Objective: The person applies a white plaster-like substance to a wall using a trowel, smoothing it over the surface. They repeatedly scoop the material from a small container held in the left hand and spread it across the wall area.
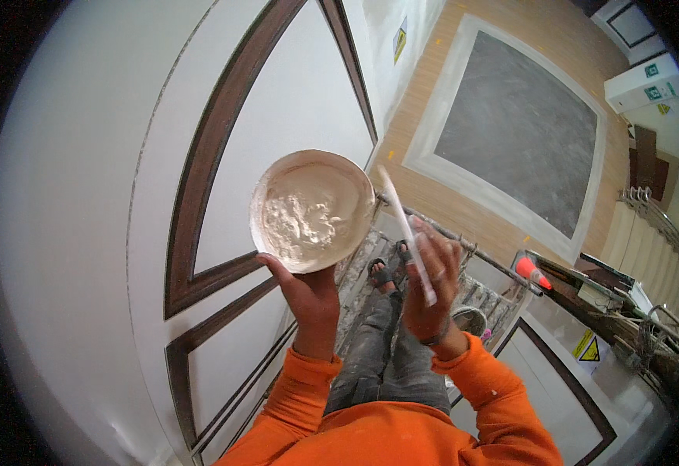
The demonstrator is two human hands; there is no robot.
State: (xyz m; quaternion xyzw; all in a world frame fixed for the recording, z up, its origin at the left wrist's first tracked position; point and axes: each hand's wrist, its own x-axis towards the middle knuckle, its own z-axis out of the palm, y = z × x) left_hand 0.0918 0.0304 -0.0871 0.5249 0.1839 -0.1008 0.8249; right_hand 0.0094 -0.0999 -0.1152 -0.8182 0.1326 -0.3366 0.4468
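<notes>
My left hand (pixel 308 299) supports a round, pale bowl (pixel 255 221) from below, its thumb over the near rim. Wet, cream-coloured plaster (pixel 312 213) with a lumpy, glistening surface fills much of the bowl. To the right of the bowl, my right hand (pixel 432 276) grips a long, thin whitish scraper (pixel 401 217), which I see nearly edge-on. The scraper's far end points up and away, beside the bowl's rim and apart from the plaster. Its grip is partly hidden by my fingers.
I stand on a splattered scaffold platform (pixel 355 287) with a metal rail (pixel 502 270) ahead. A white wall with dark brown moulding (pixel 199 194) rises close on the left. Below lies a wooden floor with a grey panel (pixel 518 132). An orange cone (pixel 533 273) stands among clutter at right.
</notes>
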